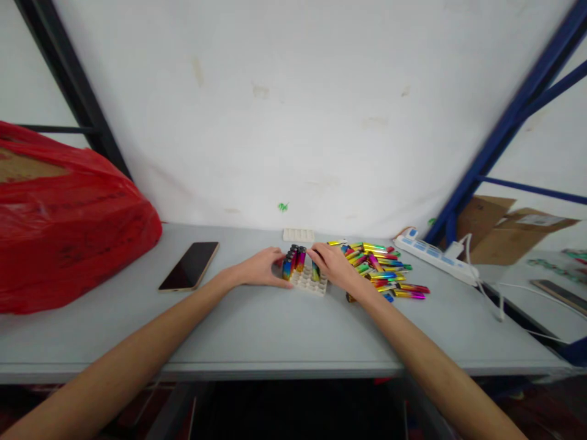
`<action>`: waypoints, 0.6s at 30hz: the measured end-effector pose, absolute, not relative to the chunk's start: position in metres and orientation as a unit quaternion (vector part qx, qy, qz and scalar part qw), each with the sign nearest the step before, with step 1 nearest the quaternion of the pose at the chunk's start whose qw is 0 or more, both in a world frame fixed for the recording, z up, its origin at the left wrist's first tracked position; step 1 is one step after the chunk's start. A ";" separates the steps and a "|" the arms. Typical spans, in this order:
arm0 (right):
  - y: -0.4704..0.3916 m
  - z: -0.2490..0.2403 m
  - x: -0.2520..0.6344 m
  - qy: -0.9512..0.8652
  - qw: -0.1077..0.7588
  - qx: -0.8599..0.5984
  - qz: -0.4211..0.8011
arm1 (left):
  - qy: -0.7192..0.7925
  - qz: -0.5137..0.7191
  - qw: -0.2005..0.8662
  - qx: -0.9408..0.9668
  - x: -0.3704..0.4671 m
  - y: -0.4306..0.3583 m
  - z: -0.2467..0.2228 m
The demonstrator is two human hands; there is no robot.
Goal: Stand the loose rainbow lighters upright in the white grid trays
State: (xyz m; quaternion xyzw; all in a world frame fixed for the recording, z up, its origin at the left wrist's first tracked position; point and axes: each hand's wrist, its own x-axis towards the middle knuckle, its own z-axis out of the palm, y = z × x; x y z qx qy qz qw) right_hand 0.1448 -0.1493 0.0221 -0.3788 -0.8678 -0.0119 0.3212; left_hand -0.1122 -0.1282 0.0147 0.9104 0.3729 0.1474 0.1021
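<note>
Head view: left hand (263,269) at the left end of a white honeycomb tray (309,285), fingers and thumb spread in a C around that end, thumb at the near left corner; can't tell whether they press on it. Right hand (336,264) over the tray's right side, fingers pinching a blue-and-yellow cylinder (315,272), roughly upright (seated in a cell or just above one, can't tell). Upright cylinders with dark tops (293,256) fill cells on the left side, beside the left fingers; cells nearer the front right show open. Tray sits mid-bench, with a wide band of grey bench (284,336) running from its near edge to the front edge. Loose pile of shiny cylinders (383,269) lies right of the tray, heaped at mixed angles; right wrist and forearm cross its left edge, so that side is tight. Small white tray (299,234) behind, close to the wall (275,134). Phone (190,266) flat to the left, near the left forearm, with bench surface between it and the tray. Red bag (77,232) takes up the far left, crowding that end. Power strip (435,258) slants along the back right beyond the pile, cable running down toward the right; cardboard box (509,232) farther right.
</note>
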 end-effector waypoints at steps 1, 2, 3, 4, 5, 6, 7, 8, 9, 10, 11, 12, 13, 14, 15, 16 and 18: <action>-0.149 0.022 0.145 -0.864 0.322 -0.388 -0.008 | 0.373 0.148 0.103 0.910 -0.112 -0.128 0.015; -0.149 0.022 0.146 -0.858 0.325 -0.398 -0.002 | 0.372 0.148 0.104 0.910 -0.112 -0.128 0.015; -0.150 0.022 0.146 -0.851 0.332 -0.408 0.004 | 0.372 0.149 0.105 0.910 -0.112 -0.128 0.015; -0.150 0.022 0.146 -0.844 0.341 -0.413 0.012 | 0.371 0.150 0.107 0.910 -0.112 -0.128 0.015; -0.151 0.022 0.146 -0.838 0.354 -0.414 0.020 | 0.372 0.151 0.108 0.910 -0.112 -0.128 0.015; -0.152 0.022 0.145 -0.834 0.367 -0.411 0.028 | 0.372 0.151 0.108 0.909 -0.112 -0.129 0.015; -0.153 0.022 0.144 -0.831 0.381 -0.404 0.035 | 0.373 0.151 0.108 0.909 -0.112 -0.129 0.016; -0.154 0.021 0.142 -0.829 0.391 -0.398 0.041 | 0.372 0.149 0.107 0.910 -0.112 -0.129 0.016; -0.154 0.019 0.141 -0.828 0.398 -0.394 0.048 | 0.371 0.146 0.107 0.911 -0.112 -0.129 0.016; -0.155 0.017 0.139 -0.827 0.400 -0.391 0.057 | 0.370 0.144 0.106 0.912 -0.112 -0.129 0.016; -0.154 0.014 0.137 -0.827 0.399 -0.392 0.066 | 0.369 0.142 0.105 0.912 -0.112 -0.129 0.016; -0.154 0.012 0.136 -0.827 0.395 -0.393 0.074 | 0.369 0.140 0.103 0.913 -0.112 -0.129 0.016; -0.153 0.010 0.135 -0.828 0.390 -0.394 0.079 | 0.369 0.139 0.102 0.913 -0.112 -0.129 0.016; -0.152 0.009 0.134 -0.830 0.385 -0.396 0.080 | 0.369 0.138 0.100 0.913 -0.112 -0.129 0.016; -0.152 0.008 0.133 -0.831 0.380 -0.398 0.077 | 0.370 0.139 0.099 0.913 -0.112 -0.129 0.016; -0.151 0.008 0.133 -0.833 0.376 -0.399 0.071 | 0.370 0.141 0.099 0.913 -0.112 -0.129 0.016; -0.149 0.010 0.132 -0.837 0.365 -0.404 0.052 | 0.371 0.144 0.099 0.912 -0.112 -0.129 0.016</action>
